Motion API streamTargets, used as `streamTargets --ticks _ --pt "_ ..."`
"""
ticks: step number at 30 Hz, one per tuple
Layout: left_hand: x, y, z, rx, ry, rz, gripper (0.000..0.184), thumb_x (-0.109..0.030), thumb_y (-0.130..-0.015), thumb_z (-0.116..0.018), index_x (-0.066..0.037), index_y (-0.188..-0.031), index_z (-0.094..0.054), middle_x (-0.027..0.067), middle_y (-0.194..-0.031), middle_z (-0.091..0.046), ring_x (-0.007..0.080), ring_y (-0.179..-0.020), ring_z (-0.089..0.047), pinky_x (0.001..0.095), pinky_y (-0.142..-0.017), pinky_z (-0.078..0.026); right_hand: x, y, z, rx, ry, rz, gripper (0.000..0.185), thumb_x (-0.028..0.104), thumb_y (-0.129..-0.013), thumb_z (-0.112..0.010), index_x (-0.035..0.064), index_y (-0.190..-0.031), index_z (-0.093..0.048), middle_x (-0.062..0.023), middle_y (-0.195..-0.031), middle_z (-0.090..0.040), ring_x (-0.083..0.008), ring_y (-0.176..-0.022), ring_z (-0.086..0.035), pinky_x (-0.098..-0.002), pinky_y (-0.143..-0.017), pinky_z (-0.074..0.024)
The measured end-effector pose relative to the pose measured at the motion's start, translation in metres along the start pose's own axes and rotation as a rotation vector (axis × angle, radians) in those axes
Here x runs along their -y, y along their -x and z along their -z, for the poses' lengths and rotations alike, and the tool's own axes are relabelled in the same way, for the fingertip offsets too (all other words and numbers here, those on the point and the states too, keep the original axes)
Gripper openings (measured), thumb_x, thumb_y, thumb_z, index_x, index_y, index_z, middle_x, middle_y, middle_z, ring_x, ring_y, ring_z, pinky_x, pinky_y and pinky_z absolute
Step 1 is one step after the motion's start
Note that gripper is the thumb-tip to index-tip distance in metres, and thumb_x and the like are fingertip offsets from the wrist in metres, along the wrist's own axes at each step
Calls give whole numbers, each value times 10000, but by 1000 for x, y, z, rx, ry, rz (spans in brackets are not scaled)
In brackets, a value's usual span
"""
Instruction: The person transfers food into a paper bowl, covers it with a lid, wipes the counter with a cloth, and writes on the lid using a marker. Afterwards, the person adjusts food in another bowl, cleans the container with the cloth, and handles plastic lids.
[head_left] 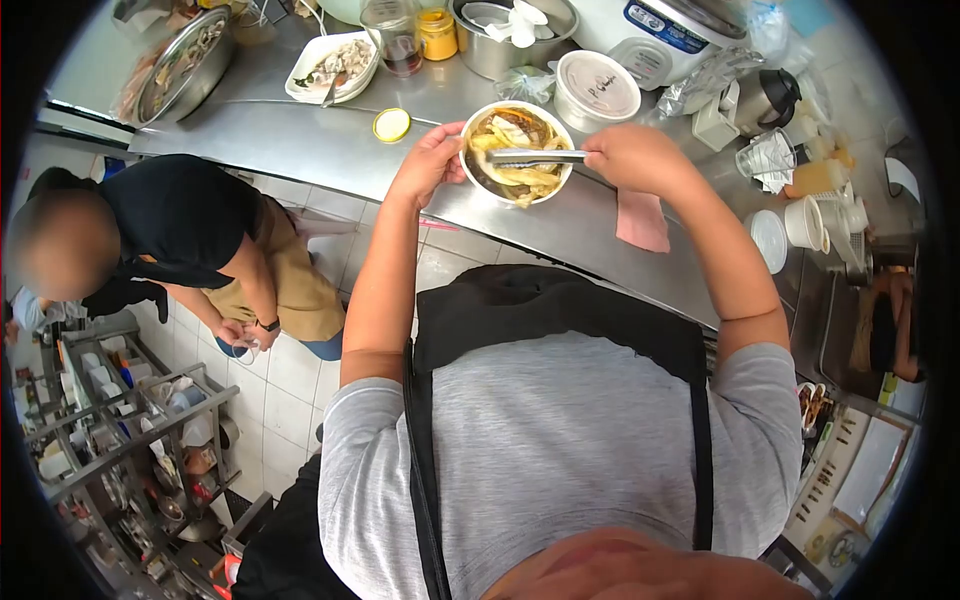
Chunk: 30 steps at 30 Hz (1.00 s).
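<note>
Nearest: white bowl (478, 186) at the front edge of the steel counter (240, 115), dead ahead of the wearer at twelve o'clock. Left hand (434, 165) is closed on the rim at nine o'clock, thumb and fingers pinching the wall. Right hand (637, 158) comes in from three o'clock, fist wrapped round the handle end of the metal tongs (538, 156).

Bowl looks thin-walled, disposable; probably light in itself but weighted by the food (513, 178), and likely to flex or slop if squeezed. Best hold: high on the rim, plus a palm under the base. Food looks soft, wet, slippery, easily torn; gentle pinch advised. Tongs read stiff and light; grip well back.

Hard to make out: tong tips merge with the food; handle end is inside the fist; bowl's underside is hidden, so can't tell whether it rests on the counter or is lifted. Some left fingers are out of sight.

Further out, from the bowl: pink cloth (642, 221) at four o'clock, lidded tub (598, 86) between one and two, lettering unclear. Steel pot (480, 62) at twelve, top cut off by the frame. Co-worker (195, 215) around eight, holding something clear, unidentifiable.
</note>
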<state>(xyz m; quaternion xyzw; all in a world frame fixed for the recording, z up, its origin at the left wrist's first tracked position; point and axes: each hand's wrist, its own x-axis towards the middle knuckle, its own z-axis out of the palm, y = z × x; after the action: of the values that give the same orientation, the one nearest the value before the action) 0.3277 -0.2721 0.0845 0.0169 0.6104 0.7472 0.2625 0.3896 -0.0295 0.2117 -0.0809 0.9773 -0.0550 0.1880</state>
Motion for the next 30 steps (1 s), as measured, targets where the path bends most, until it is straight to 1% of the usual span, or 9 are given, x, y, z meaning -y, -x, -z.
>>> streamTargets --ticks 4,7,10,13,16,19,22,26,30 --pt "0 0 -1 -18 -29 -12 307 -180 -822 -477 -54 -1101 -464 -33 -635 -511 44 -502 -480 182 -496 -425 1 -13 -8 51 16 29 234 231 -763 -480 138 -936 -607 -81 -845 -610 -253 -793 -573 -382 -679 -442" --pt "-2 2 -1 -18 -40 -23 307 -176 -819 -477 -46 -1097 -465 -31 -635 -513 45 -499 -479 181 -492 -422 -5 2 8 -68 50 110 215 232 -754 -487 93 -870 -603 -116 -805 -597 -284 -754 -563 -391 -653 -436" --pt "0 1 -2 -22 -32 -28 303 -174 -819 -474 -40 -1090 -468 -29 -638 -516 45 -496 -477 181 -489 -421 -12 29 36 -200 91 125 207 215 -731 -513 95 -871 -606 -114 -786 -600 -290 -737 -564 -388 -648 -439" --pt "-2 2 -3 -24 -15 -26 297 -173 -818 -472 -40 -1083 -473 -29 -640 -518 45 -494 -476 181 -487 -420 -14 46 50 -181 164 113 198 186 -711 -538 111 -877 -614 -106 -758 -601 -288 -719 -565 -382 -638 -440" --pt "0 1 -3 -29 -1 -23 291 -171 -817 -468 -41 -1078 -477 -28 -641 -520 46 -491 -476 182 -485 -420 -11 53 40 -149 261 139 187 164 -702 -552 123 -870 -622 -92 -731 -601 -276 -705 -567 -378 -623 -441" --pt "2 -3 -2 -27 0 -25 290 -167 -817 -464 -39 -1077 -477 -27 -644 -521 47 -490 -474 183 -482 -420 -8 41 32 -42 293 143 194 211 -728 -556 156 -899 -629 -76 -776 -613 -255 -733 -584 -374 -642 -463" --pt "4 -4 -1 -26 11 -28 291 -163 -818 -460 -33 -1077 -476 -23 -646 -521 47 -485 -470 183 -478 -417 1 21 22 42 319 163 189 214 -727 -556 168 -895 -630 -75 -777 -614 -255 -730 -585 -376 -623 -464" --pt "2 -3 -3 -33 10 -35 289 -159 -818 -459 -26 -1074 -475 -18 -650 -521 46 -479 -462 182 -472 -412 11 12 16 -8 277 183 175 210 -719 -551 168 -869 -631 -78 -742 -607 -258 -713 -581 -383 -592 -458" --pt "4 -4 -1 -24 25 -30 281 -157 -821 -458 -28 -1069 -477 -20 -647 -521 43 -480 -462 179 -472 -410 12 43 50 -161 292 154 162 196 -713 -542 153 -844 -627 -85 -703 -597 -271 -681 -574 -388 -578 -449"
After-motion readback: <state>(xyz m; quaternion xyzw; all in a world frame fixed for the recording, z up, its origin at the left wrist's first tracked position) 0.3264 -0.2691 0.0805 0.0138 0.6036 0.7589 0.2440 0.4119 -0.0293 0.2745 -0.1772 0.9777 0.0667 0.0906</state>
